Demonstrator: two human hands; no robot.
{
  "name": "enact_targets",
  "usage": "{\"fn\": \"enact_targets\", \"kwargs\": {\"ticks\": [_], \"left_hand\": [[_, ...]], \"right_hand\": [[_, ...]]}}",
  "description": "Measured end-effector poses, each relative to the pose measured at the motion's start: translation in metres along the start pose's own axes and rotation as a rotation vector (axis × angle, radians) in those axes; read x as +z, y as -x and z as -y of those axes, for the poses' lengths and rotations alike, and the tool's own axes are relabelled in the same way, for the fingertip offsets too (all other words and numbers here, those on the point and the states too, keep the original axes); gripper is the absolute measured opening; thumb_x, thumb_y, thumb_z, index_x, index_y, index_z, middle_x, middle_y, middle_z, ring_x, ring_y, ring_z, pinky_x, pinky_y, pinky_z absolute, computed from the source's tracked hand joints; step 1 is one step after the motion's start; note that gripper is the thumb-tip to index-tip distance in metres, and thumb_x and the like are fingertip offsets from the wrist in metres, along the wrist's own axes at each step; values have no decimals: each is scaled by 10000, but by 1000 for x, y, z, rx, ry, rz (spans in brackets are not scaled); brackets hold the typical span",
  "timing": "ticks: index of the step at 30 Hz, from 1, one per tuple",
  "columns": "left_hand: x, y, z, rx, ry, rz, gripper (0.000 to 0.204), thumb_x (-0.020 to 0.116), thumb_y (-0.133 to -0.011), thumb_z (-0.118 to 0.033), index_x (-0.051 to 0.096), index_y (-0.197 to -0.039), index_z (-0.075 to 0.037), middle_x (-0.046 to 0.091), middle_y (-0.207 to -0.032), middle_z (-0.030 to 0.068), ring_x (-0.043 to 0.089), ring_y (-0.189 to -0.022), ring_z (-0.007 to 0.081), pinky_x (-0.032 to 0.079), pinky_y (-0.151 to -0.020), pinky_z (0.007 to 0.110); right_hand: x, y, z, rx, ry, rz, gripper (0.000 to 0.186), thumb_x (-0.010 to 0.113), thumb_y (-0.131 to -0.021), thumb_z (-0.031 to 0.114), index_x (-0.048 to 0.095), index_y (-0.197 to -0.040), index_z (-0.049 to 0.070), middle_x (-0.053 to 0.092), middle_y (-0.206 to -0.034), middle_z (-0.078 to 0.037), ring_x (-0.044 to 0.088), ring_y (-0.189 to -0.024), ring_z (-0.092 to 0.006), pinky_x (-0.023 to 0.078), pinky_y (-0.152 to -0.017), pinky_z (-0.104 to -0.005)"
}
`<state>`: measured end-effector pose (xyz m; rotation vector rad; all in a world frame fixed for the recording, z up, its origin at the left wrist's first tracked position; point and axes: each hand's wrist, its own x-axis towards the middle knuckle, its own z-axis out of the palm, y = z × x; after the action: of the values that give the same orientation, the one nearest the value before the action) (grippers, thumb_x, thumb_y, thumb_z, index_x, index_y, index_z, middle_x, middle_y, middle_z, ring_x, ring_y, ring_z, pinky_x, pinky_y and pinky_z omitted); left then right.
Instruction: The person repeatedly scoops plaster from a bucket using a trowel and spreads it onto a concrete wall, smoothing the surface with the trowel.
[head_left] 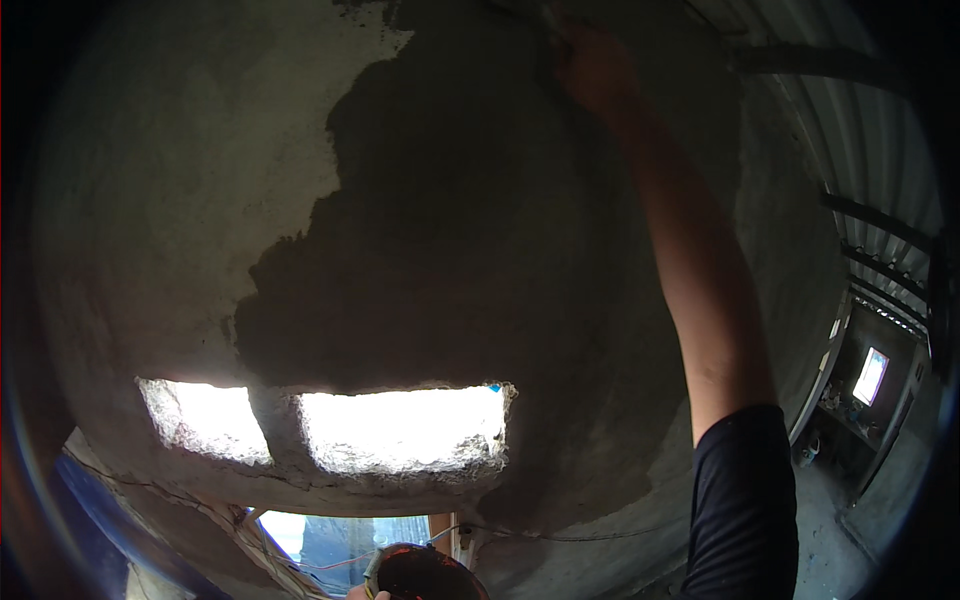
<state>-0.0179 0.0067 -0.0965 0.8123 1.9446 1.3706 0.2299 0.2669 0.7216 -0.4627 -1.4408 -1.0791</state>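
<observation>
Wall (pixel 190 190): damp coat pass, upper area

Straight ahead, fills most of view; dark damp coat (pixel 450 220) across mid/upper part, ragged L edge vs. paler surface. R hand (pixel 597 75) raised, closed on tool (pixel 551 18), type unclear (too dim). L hand (pixel 360 593) mostly cropped, looks pinched on bucket (pixel 430 577) rim. Tips, prob.: overlap strokes, even pressure, work ragged edge outward, bucket level, extra care nr. openings (pixel 400 428).

Below and left of the small bright window (pixel 871 376) at the far right, we see a dim shelf (pixel 850 424) carrying a clutter of items (pixel 836 400) too small to tell apart, and, lower beneath that window, a grey floor (pixel 822 520).
</observation>
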Motion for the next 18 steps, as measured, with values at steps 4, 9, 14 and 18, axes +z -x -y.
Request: {"fn": "enact_targets", "kwargs": {"ticks": [4, 9, 14, 18], "left_hand": [[-9, -9, 14, 12, 213, 154, 371, 655, -946, -168, 630, -1266, 18, 672, -999, 74, 615, -803, 189, 523, -685, 345], [-19, 26, -26, -16, 62, -36, 323, 655, -919, -166, 635, -1179, 24, 668, -934, 81, 620, -768, 191, 520, -666, 358], [-35, 72, -99, -72, -19, -166, 271, 646, -763, -170, 717, -868, 69, 678, -695, 108, 663, -674, 212, 537, -654, 393], [-32, 57, -86, -20, -144, -182, 347, 635, -796, -207, 696, -986, 77, 714, -850, 223, 707, -821, 306, 548, -806, 435]], "right_hand": [[26, 4, -39, -148, 22, 60, 508, 572, -978, 181, 533, -1484, 192, 651, -1319, -172, 621, -1211, -382, 522, -1037, -484], [-28, 127, -30, -290, -135, 274, 533, 588, -978, 170, 503, -1500, 235, 651, -1282, -222, 656, -1132, -430, 575, -930, -505], [-89, 285, -12, -102, -578, 512, 590, 649, -954, 121, 482, -1520, 111, 689, -1122, -222, 693, -960, -380, 579, -811, -443], [-156, 442, 20, 1068, -1557, 762, 583, 679, -993, 221, 479, -1495, 3, 657, -1001, -153, 596, -611, -180, 469, -534, -286]]}}
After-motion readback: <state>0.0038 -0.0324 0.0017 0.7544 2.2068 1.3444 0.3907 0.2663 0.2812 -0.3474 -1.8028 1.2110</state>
